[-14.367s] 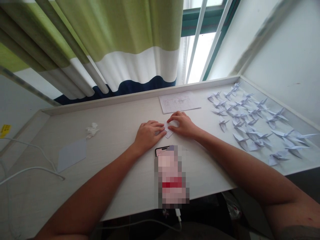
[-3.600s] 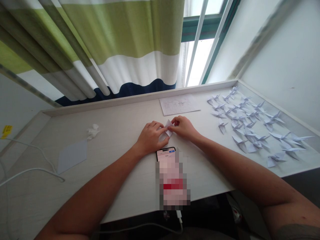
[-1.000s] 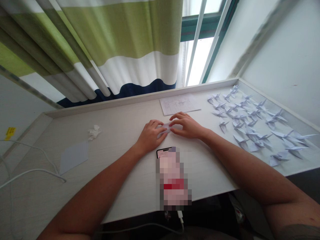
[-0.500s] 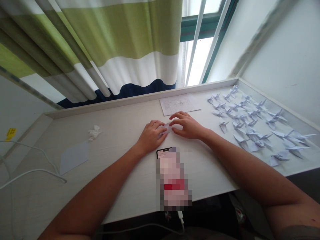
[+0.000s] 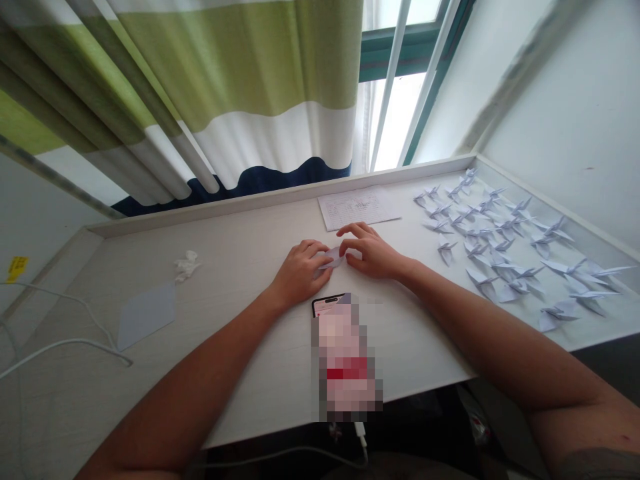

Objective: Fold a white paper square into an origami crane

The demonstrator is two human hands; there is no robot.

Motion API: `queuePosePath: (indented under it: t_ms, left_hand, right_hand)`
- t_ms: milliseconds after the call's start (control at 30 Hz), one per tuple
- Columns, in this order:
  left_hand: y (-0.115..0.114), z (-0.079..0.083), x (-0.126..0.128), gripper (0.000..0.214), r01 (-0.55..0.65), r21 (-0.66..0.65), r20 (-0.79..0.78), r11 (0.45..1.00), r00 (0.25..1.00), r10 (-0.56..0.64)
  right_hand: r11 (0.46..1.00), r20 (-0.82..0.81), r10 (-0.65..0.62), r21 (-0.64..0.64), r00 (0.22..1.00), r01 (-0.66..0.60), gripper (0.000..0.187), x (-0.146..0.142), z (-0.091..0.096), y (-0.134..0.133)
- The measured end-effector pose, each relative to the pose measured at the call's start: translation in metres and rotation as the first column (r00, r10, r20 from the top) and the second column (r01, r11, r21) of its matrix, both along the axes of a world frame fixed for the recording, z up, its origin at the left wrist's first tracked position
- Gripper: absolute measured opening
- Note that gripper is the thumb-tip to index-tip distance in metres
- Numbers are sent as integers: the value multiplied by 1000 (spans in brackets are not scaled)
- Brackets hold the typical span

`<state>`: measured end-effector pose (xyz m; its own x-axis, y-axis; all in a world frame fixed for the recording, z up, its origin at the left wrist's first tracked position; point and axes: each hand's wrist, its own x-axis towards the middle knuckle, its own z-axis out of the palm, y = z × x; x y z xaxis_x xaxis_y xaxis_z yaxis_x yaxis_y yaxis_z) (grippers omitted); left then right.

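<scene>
Your left grip [image 5: 300, 272] pinches the small folded paper [image 5: 336, 256] between thumb and fingers, low over the middle of the table [image 5: 240, 243]. Your right grip [image 5: 374, 255] curves in at the paper's right side, fingertips at its edge; whether they pinch it cannot be told. Nearer you lies 1 phone [image 5: 327, 305], mostly pixelated. Beyond your hands rests 1 printed sheet [image 5: 359, 208]; folded paper birds [image 5: 477, 250] crowd the right, 1 plain sheet [image 5: 147, 317] the left.
</scene>
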<state>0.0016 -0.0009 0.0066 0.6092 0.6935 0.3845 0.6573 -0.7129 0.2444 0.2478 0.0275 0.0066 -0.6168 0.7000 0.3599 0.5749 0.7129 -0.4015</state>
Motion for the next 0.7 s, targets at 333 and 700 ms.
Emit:
queuePosePath:
  t_ms: [333, 700]
  left_hand:
    - [3, 0, -3, 21, 17, -21, 30, 1000, 999, -16]
    - [6, -2, -4, 22, 28, -71, 113, 997, 993, -20]
  right_hand:
    - [998, -72, 49, -27, 996, -51, 10, 4, 6, 1]
    - [985, -102, 39, -163, 994, -55, 9, 10, 2, 9]
